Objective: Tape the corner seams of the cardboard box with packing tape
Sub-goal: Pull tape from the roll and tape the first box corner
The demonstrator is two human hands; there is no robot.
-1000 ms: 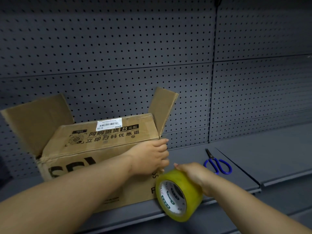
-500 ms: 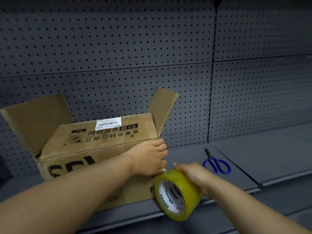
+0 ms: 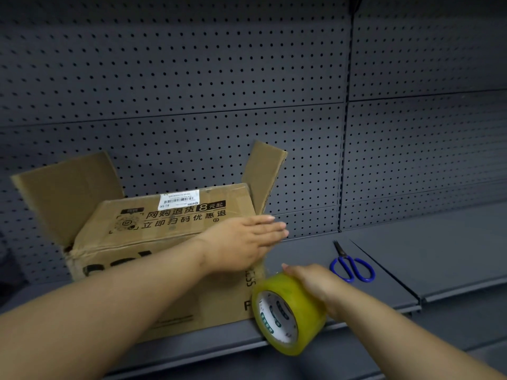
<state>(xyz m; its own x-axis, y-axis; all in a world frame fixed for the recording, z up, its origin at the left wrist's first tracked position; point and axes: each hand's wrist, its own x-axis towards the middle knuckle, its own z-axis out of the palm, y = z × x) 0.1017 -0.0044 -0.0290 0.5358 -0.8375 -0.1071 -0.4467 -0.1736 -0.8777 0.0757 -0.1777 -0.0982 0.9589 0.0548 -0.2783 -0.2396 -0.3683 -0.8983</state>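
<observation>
A brown cardboard box (image 3: 164, 231) with black print and a white label lies on a dark shelf, two flaps standing up at its left and right ends. My left hand (image 3: 241, 242) lies flat, fingers straight, against the box's upper right corner. My right hand (image 3: 310, 283) grips a yellowish roll of packing tape (image 3: 285, 311) just below and right of that corner, near the shelf's front edge. A clear strip of tape appears to run from the roll up to the corner under my left hand.
Blue-handled scissors (image 3: 349, 266) lie on the grey shelf (image 3: 439, 256) to the right of the tape roll. A dark pegboard wall (image 3: 192, 78) rises right behind the box. The shelf's front edge runs just under the roll.
My left hand has gone from curled over the box corner to flat with fingers stretched out to the right. The tape roll and right hand have barely moved.
</observation>
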